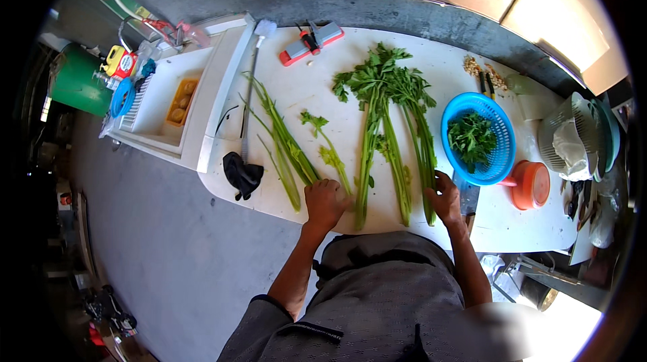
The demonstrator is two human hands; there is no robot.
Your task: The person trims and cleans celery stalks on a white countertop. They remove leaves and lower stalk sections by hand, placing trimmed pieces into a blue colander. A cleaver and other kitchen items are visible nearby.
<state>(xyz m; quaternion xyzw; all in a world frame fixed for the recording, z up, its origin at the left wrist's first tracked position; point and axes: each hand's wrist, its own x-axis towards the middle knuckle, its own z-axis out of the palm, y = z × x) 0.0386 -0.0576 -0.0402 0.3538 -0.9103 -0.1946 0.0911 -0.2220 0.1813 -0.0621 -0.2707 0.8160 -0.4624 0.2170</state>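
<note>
My left hand (pixel 326 203) is closed over the lower end of long, bare green celery stalks (pixel 282 134) on the white table; its fingertips are partly hidden. Just right of them lies a thin, yellowish celery sprig (pixel 329 153). Several leafy celery stalks (pixel 369 160) are spread across the middle, leaves at the far end and bases toward me. My right hand (pixel 446 199), thumb and fingers apart, is beside the base of the rightmost celery stalk (pixel 424 153) and seems to touch its edge. A blue plastic basket (pixel 499 172) beyond it holds cut celery leaves (pixel 472 138).
A knife blade (pixel 466 190) lies partly under the basket. An orange-red dipper (pixel 531 185) and stacked strainers (pixel 565 134) stand right. Left are a black cloth (pixel 242 176), a long-handled brush (pixel 265 28) and a sink (pixel 156 105). A grey-red tool (pixel 312 44) lies far back.
</note>
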